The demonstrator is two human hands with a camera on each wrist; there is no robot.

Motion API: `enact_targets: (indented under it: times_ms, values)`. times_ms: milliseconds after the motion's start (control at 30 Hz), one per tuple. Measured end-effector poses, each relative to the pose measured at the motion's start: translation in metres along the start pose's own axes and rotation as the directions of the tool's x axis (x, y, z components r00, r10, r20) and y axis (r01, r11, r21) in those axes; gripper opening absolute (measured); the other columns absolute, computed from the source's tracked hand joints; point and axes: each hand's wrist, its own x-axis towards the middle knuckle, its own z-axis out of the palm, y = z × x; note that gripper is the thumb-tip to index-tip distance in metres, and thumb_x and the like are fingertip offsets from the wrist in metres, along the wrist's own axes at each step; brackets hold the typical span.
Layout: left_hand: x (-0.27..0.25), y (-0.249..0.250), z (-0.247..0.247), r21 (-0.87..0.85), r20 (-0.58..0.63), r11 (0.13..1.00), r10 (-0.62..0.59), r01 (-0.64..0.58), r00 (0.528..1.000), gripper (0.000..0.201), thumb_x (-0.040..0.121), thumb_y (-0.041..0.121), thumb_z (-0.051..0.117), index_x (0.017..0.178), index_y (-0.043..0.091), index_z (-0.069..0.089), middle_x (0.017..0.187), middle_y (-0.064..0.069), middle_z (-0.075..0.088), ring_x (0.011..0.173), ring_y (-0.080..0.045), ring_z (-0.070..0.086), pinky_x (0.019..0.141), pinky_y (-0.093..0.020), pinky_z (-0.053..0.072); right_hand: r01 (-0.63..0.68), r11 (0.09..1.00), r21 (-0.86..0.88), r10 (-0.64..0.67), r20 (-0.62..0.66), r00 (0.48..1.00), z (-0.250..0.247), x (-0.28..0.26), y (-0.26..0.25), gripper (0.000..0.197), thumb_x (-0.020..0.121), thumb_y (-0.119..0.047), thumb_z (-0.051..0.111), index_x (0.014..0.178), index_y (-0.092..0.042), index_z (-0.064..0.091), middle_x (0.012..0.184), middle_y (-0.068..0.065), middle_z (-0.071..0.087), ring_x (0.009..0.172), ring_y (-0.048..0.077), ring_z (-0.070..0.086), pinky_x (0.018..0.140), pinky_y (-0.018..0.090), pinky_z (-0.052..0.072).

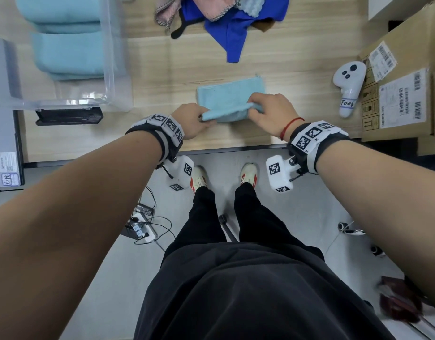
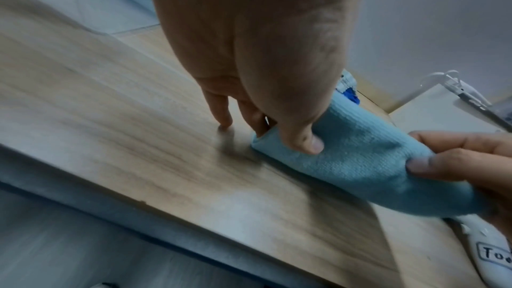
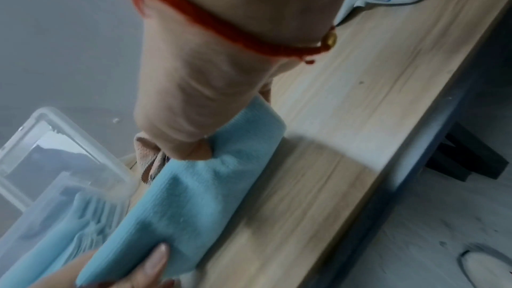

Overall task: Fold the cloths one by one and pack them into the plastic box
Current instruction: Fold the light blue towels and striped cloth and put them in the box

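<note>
A light blue cloth [image 1: 230, 99] lies on the wooden table [image 1: 162, 69] near its front edge, its near edge lifted into a fold. My left hand [image 1: 195, 119] pinches the left near corner of this cloth [image 2: 360, 157], thumb on top. My right hand [image 1: 268, 111] pinches the right near corner of the cloth [image 3: 199, 200]. The clear plastic box [image 1: 110, 77] stands at the back left and holds folded light blue cloths [image 1: 66, 45].
A pile of unfolded cloths, royal blue [image 1: 233, 25] and pink [image 1: 169, 8], lies at the table's far edge. A white controller [image 1: 349, 87] and a cardboard box [image 1: 408, 77] sit to the right. A black device [image 1: 69, 116] lies in front of the plastic box.
</note>
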Motion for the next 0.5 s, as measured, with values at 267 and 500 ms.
enact_targets:
  times_ms: [267,500]
  values:
    - [0.003,0.001,-0.006,-0.110,0.014,0.989,-0.098,0.099,0.995,0.048,0.100,0.044,0.041,0.102,0.001,0.063,0.084,-0.012,0.055,0.075,-0.024,0.050,0.064,-0.029,0.036,-0.323,0.673,0.666,0.263,0.192,0.945,-0.008,0.009,0.027,0.027,0.068,-0.032,0.081,0.093,-0.028,0.070,0.096,-0.005,0.068,0.085,0.009,0.061,0.077,0.025,0.047]
    - [0.007,-0.004,-0.010,-0.237,0.026,0.958,-0.163,0.165,0.986,0.062,0.101,0.051,0.032,0.096,-0.005,0.059,0.088,-0.016,0.057,0.078,-0.024,0.051,0.075,-0.034,0.040,-0.313,0.703,0.639,0.275,0.161,0.948,-0.005,0.026,0.037,0.005,0.090,-0.032,0.066,0.092,-0.028,0.065,0.103,0.008,0.070,0.101,0.027,0.068,0.093,0.047,0.053]
